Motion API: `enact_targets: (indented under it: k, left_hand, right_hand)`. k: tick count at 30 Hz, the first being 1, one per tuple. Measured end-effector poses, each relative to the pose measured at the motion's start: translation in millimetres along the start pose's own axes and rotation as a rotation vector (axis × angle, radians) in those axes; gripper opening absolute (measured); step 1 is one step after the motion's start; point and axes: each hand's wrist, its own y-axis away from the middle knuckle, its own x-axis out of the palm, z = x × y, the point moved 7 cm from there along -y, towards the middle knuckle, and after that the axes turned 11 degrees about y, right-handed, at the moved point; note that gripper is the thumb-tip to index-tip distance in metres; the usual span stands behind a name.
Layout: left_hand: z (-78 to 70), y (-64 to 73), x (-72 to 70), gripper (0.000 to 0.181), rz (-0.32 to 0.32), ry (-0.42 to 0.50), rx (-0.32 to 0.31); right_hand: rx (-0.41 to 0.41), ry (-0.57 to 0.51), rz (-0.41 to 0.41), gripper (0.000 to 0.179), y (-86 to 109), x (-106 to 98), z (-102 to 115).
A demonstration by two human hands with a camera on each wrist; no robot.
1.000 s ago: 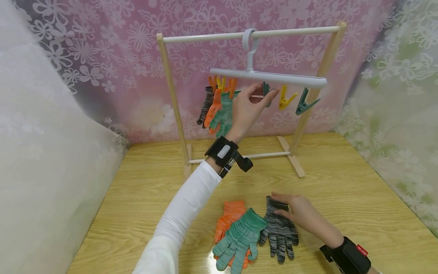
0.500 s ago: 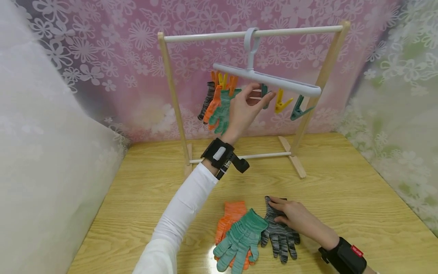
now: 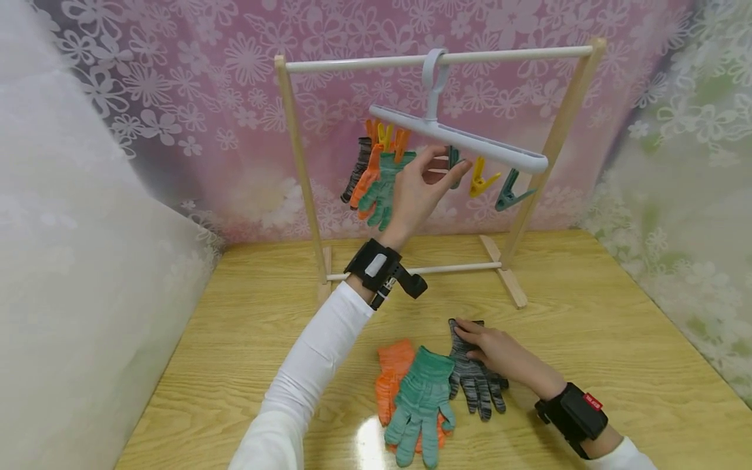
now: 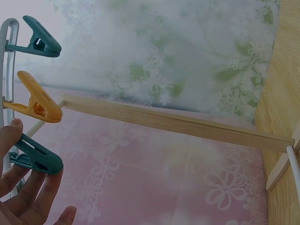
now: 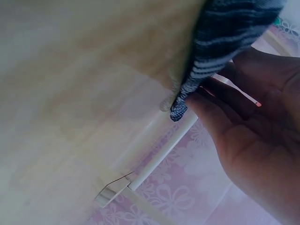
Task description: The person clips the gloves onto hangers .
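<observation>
My left hand [image 3: 418,189] is raised at the white hanger [image 3: 470,141] and pinches a dark green clothespin [image 4: 40,157] by its handles, thumb on one side and fingers on the other. Beside it hang a yellow clothespin [image 3: 483,179] and another green clothespin [image 3: 512,190]. Down on the table, my right hand [image 3: 505,352] rests its extended fingers on the cuff end of a grey-black striped knit glove [image 3: 478,385]. Left of that glove, a green glove [image 3: 424,398] lies over an orange glove [image 3: 395,372].
The hanger hooks on the white top rod [image 3: 517,57] of a wooden stand [image 3: 555,137]. At its left end, orange and yellow clothespins [image 3: 384,135] hold a grey glove [image 3: 358,171], an orange glove [image 3: 369,173] and a green glove [image 3: 384,189]. Patterned curtains surround the table [image 3: 235,326].
The hanger's right end has swung lower in view, its clothespins with it. My right hand has slid the grey glove away from me; the green and orange gloves have shifted slightly. My left hand keeps its pinch.
</observation>
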Motion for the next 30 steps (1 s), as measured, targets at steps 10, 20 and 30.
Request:
enact_targets:
  k: [10, 20, 30]
  left_hand:
    - [0.0, 0.6, -0.7, 0.038, 0.004, -0.012, -0.012]
    - [-0.1, 2.1, -0.8, 0.041, 0.016, -0.004, -0.008]
    - [1.2, 3.2, -2.6, 0.042, 0.017, 0.006, -0.014]
  right_hand:
    - [0.010, -0.057, 0.050, 0.052, -23.2, 1.6, -19.7]
    - [-0.025, -0.061, 0.040, 0.051, -45.8, 3.8, -33.0]
    - [-0.047, -0.079, 0.038, 0.051, -57.4, 4.1, -36.8]
